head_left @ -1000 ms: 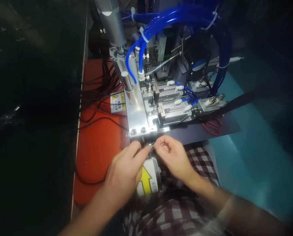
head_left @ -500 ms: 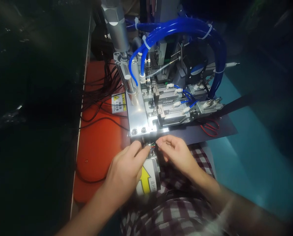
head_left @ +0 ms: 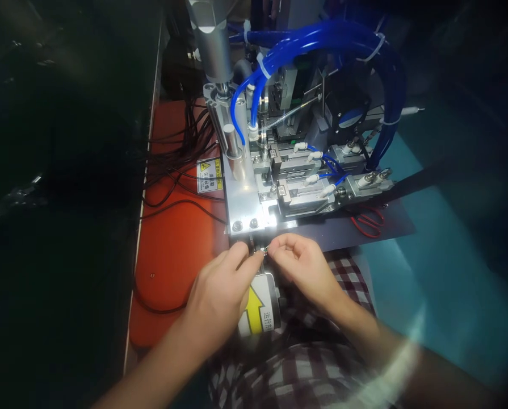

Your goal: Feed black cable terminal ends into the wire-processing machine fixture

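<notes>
My left hand (head_left: pixel 219 292) and my right hand (head_left: pixel 301 266) meet just below the front edge of a metal machine (head_left: pixel 254 193). Both pinch a small wire end (head_left: pixel 263 250) between thumb and fingertips; it is too small to make out in detail. Under my left hand sits a round motor with a yellow arrow label (head_left: pixel 257 311). The machine's aluminium plate (head_left: pixel 240 199) with two bolts lies directly above my fingertips.
Blue air hoses (head_left: pixel 322 40) loop over the machine. Black cables (head_left: pixel 181 165) run across an orange base (head_left: pixel 172 255) at the left. Red-handled scissors (head_left: pixel 368 220) lie on a dark sheet at the right, beside a teal surface (head_left: pixel 428 272). My checked clothing (head_left: pixel 305 363) fills the foreground.
My right hand has drawn slightly closer to my left, so the fingertips now meet at the wire end. The view has shifted a little.
</notes>
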The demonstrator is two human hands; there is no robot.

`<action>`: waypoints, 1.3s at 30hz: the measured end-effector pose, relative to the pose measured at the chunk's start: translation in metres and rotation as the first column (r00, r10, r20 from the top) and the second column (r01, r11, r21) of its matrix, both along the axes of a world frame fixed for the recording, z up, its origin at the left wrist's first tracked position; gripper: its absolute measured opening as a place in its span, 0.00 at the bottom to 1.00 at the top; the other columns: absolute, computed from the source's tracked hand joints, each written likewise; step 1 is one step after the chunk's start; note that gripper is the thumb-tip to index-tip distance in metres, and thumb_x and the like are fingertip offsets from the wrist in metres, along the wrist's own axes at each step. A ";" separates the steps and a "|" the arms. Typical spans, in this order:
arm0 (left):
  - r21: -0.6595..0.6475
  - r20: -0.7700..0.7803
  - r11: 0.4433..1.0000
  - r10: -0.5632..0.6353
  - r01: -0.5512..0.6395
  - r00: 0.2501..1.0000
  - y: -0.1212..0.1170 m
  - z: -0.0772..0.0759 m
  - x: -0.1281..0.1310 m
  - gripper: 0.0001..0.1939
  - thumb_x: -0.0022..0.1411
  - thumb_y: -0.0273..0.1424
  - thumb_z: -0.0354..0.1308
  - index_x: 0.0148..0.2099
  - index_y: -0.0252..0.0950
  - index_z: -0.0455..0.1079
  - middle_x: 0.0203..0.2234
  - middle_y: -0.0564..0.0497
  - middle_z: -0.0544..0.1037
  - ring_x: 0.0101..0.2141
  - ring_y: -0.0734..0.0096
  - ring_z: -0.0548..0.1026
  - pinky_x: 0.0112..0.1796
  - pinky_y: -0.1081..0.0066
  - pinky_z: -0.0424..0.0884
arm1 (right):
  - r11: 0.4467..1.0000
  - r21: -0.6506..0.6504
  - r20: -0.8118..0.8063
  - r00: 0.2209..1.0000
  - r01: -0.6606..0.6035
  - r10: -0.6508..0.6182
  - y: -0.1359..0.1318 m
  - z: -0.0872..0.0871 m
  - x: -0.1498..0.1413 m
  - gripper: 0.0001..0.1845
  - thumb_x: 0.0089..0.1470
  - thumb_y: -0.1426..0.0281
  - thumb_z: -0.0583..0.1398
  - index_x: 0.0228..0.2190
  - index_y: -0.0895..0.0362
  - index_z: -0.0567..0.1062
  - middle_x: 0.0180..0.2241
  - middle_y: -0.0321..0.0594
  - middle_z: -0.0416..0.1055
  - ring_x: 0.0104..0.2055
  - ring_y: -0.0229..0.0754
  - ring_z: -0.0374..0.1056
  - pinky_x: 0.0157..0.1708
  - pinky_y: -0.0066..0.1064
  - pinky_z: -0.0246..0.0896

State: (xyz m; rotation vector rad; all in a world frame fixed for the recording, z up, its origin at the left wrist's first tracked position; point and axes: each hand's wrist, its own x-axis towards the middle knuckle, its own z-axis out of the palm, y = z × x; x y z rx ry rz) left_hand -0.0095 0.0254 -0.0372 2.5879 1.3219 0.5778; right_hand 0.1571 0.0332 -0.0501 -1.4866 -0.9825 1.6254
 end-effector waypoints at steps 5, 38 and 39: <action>0.000 0.002 1.000 -0.001 0.001 1.000 0.000 0.000 0.000 0.18 0.60 0.15 0.45 0.44 0.26 0.75 0.27 0.47 0.72 0.25 0.73 0.71 0.25 0.76 0.70 | 0.999 0.049 -0.047 0.999 -0.005 0.007 -0.002 -0.003 0.000 0.11 0.52 0.63 0.61 0.27 0.58 0.68 0.16 0.26 0.53 0.18 0.30 0.46 0.17 0.25 0.40; -0.038 -0.050 0.999 0.011 -0.012 0.999 -0.001 -0.001 -0.001 0.18 0.62 0.18 0.44 0.45 0.32 0.73 0.29 0.48 0.72 0.27 0.74 0.71 0.27 0.76 0.70 | 0.998 -0.060 0.048 0.998 -0.024 0.027 0.007 0.000 0.001 0.04 0.46 0.72 0.59 0.22 0.57 0.68 0.13 0.25 0.57 0.15 0.30 0.50 0.16 0.23 0.43; -0.030 -0.048 1.000 0.009 -0.010 0.999 -0.001 0.000 0.000 0.18 0.62 0.18 0.44 0.45 0.32 0.74 0.28 0.48 0.72 0.27 0.73 0.71 0.26 0.76 0.69 | 0.997 -0.070 0.037 0.998 -0.038 0.041 0.008 0.000 0.002 0.05 0.46 0.73 0.58 0.21 0.57 0.68 0.12 0.26 0.57 0.15 0.30 0.50 0.16 0.23 0.44</action>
